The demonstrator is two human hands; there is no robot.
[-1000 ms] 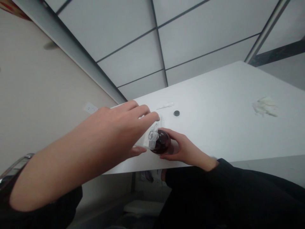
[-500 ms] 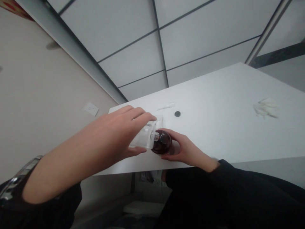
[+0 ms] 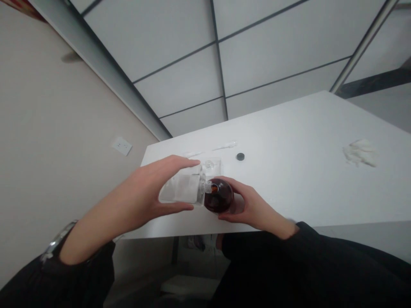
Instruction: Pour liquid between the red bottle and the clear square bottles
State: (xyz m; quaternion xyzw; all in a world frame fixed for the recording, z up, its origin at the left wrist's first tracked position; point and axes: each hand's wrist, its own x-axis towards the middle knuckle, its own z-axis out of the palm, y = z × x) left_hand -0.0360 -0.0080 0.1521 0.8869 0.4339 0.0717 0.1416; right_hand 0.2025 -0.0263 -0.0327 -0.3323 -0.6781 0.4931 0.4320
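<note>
My left hand point(image 3: 150, 184) grips a clear square glass bottle point(image 3: 184, 188) between thumb and fingers. The bottle is tipped on its side, with its threaded neck pointing right. That neck lies over the mouth of a dark brown round bottle point(image 3: 220, 201), which my right hand point(image 3: 242, 199) holds around its right side. Whether liquid runs between the two I cannot tell. Behind them, partly covered by my left hand and the clear bottle, a second clear glass item point(image 3: 213, 164) with a round top stands on the table.
On the white table point(image 3: 289, 171) a small dark cap point(image 3: 240, 156) lies behind the brown bottle. A thin clear dropper-like piece point(image 3: 225, 145) lies farther back. At the right is a crumpled pale tissue or glove point(image 3: 360, 152). The wall with a socket point(image 3: 122, 146) borders the left.
My left hand has drawn back leftward and lowered its wrist, and the clear bottle's body and neck show more now. My right hand keeps its hold on the brown bottle. The view has shifted slightly.
</note>
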